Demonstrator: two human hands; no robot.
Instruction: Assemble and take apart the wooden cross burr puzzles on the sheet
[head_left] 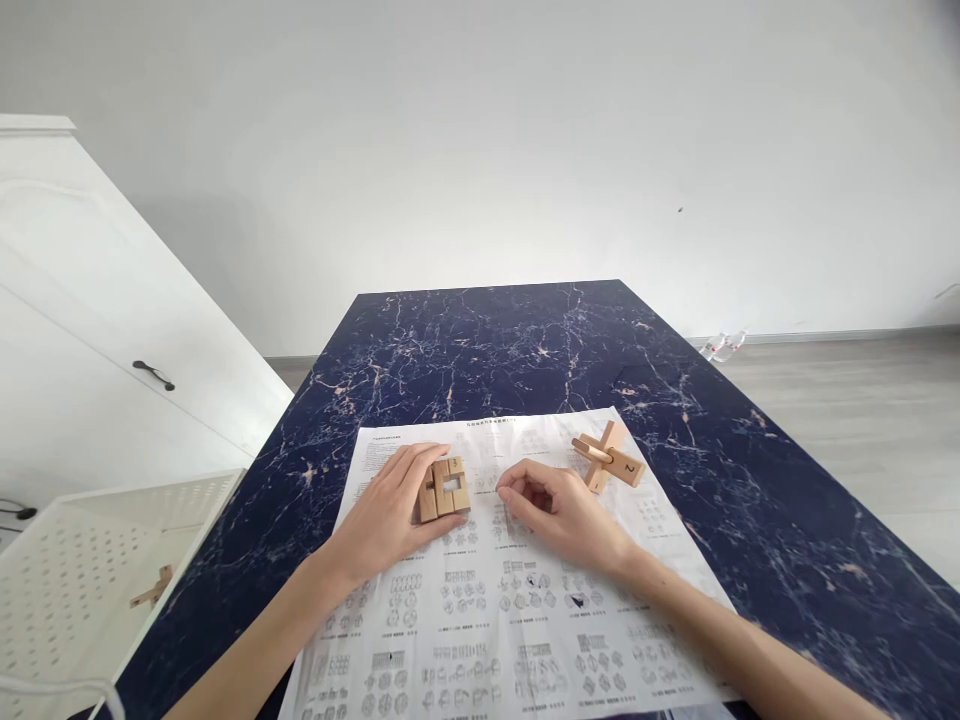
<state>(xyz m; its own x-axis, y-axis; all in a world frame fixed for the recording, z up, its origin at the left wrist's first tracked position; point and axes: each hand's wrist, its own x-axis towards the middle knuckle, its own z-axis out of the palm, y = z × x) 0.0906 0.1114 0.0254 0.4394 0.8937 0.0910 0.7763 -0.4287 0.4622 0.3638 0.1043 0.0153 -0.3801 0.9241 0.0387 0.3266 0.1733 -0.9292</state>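
Note:
My left hand [401, 500] is wrapped round a squarish wooden interlocking puzzle [448, 488], thumb along its near side and fingers over its far left edge. The puzzle rests on the printed sheet and has an opening in its right part; a digit is marked on its top. To the right, my right hand [559, 505] hovers low over the paper, thumb and forefinger tips drawn together and the other fingers curled. Whatever is inside that hand, if anything, is hidden. Beyond it lies a cross-shaped wooden puzzle [609, 462] with numbered pieces, one marked 2.
A large white instruction sheet [540, 655] with small puzzle drawings covers the near part of the dark blue marbled table [480, 350]. At left stand a white cabinet [97, 300] and a perforated white bin [67, 590] with a wooden piece [154, 588] inside. A white wall rises behind.

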